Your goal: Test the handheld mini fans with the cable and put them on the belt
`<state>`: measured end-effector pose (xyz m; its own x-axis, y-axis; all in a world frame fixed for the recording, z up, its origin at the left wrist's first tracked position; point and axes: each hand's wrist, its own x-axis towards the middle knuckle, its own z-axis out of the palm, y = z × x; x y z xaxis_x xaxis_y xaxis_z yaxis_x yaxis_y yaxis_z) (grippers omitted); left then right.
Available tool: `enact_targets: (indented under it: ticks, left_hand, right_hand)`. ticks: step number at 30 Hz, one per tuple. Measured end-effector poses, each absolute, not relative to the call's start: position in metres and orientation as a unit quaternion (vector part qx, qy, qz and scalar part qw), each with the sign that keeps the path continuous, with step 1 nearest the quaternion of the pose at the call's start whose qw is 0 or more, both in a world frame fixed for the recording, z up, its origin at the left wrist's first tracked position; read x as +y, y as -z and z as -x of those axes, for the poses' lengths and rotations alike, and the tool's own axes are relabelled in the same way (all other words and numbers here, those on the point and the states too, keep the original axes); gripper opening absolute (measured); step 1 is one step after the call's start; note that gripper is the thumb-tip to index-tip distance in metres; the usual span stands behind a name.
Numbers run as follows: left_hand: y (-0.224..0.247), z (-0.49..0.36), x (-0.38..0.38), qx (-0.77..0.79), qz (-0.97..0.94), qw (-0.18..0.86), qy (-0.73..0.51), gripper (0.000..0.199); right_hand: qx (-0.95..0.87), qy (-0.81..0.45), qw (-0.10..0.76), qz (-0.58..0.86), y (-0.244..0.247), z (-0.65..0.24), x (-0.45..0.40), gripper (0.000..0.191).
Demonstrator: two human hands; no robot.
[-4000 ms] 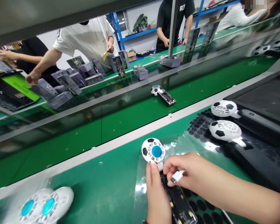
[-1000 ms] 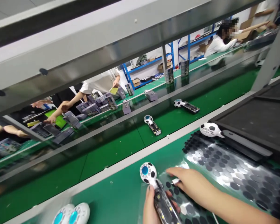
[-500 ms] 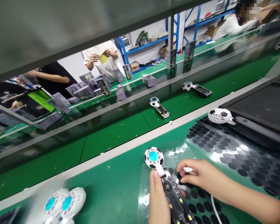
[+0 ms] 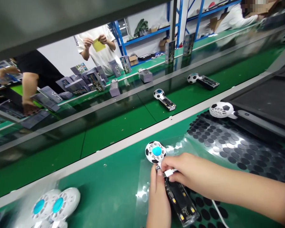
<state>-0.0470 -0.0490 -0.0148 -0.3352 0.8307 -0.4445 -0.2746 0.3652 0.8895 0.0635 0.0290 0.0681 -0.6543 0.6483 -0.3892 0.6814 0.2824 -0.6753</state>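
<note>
My left hand (image 4: 158,196) is closed around the neck end of a handheld fan (image 4: 180,202), whose body is a clear-and-black casing with small yellow parts. Its round head (image 4: 155,152), patterned like a soccer ball with a blue centre, points away from me. In a pinch, my right hand (image 4: 182,167) holds the white plug of a charging cable (image 4: 170,172) right at the fan's neck. Whether the plug sits inside a port cannot be made out. The white cord trails down below my right wrist. Under the fan lies a clear sheet with black round stickers (image 4: 205,212).
Two more fans (image 4: 164,99) (image 4: 203,80) lie on the green conveyor (image 4: 118,126). A soccer-ball fan (image 4: 220,110) rests by a black tray (image 4: 270,104); white fans with blue centres (image 4: 58,205) stand lower left. Co-workers and boxes (image 4: 95,79) are across the belt.
My right hand has moved left with the cable plug, from beside the fan to its neck. The fans on the belt shifted slightly right. A co-worker's arm at far left now reaches down.
</note>
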Motion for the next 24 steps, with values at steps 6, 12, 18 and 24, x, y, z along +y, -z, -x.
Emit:
enact_targets:
  ticks: [6,12,18,24]
  left_hand:
    - [0.016,0.047,-0.047,0.62,-0.229,0.533,-0.529,0.037]
    - [0.017,0.048,-0.046,0.605,-0.253,0.54,-0.528,0.035]
    - [0.018,0.05,-0.052,0.6,-0.257,0.547,-0.524,0.03]
    - [0.028,0.048,-0.046,0.606,-0.25,0.548,-0.52,0.037]
  right_hand:
    - [0.82,0.387,0.038,-0.42,-0.067,-0.059,0.028,0.028]
    - [0.829,0.37,0.059,-0.414,-0.066,-0.057,0.028,0.028]
    - [0.834,0.364,0.072,-0.408,-0.068,-0.054,0.025,0.028]
    - [0.826,0.363,0.089,-0.423,-0.068,-0.051,0.027,0.027]
